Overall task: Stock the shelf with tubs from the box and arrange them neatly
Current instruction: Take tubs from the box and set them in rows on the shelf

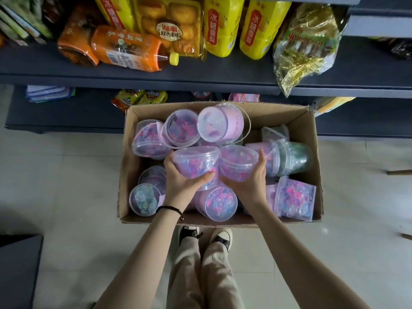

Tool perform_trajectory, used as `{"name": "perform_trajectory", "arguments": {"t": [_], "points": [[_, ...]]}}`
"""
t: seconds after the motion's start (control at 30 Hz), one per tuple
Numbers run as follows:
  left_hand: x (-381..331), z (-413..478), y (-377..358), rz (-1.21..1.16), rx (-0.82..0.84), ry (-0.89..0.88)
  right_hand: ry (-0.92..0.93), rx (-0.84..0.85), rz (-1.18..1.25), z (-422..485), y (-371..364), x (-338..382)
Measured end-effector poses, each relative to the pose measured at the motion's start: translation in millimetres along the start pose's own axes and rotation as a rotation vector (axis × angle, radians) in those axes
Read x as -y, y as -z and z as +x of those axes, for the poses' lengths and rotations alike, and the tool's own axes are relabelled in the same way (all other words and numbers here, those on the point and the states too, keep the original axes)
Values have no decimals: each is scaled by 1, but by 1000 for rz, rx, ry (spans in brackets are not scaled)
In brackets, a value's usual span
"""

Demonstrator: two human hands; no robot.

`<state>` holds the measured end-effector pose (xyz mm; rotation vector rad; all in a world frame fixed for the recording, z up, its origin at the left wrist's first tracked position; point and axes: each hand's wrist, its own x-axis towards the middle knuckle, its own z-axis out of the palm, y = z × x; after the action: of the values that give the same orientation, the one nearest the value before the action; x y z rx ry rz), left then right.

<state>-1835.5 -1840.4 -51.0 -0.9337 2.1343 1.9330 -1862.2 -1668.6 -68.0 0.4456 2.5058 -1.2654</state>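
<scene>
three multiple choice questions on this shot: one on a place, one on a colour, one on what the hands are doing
1. Where does the cardboard box stand? A on the floor before the shelf B on a cart C on a table
2. What colour is the cap of the orange bottle lying on its side? A red B yellow C white
3. What are the left hand and right hand doing? A hanging empty B tugging a box flap C each holding one tub
Key: 1 A, floor tiles surround the box; 2 B, the cap is plainly yellow; 3 C, fingers curl round the left tub and the right tub.
</scene>
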Motion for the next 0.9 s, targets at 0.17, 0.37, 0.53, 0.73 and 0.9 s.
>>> {"name": "perform_trajectory", "arguments": {"t": [0.17,0.37,0.53,0.73,0.9], "points": [[-10,-7,1,-5,-46,-4,48,-77,75,-3,6,10],[-84,-26,21,-108,-100,-96,189,-174,159,-18,60,71],[-189,-58,59,-108,-117,-300,367,-171,367,-36,111,177],[-313,-98,139,-206,-197,-543,643,-114,486,-81,149,319],[-371,-124,225,-220,-287,-702,823,-11,522,-122,146,414]]}}
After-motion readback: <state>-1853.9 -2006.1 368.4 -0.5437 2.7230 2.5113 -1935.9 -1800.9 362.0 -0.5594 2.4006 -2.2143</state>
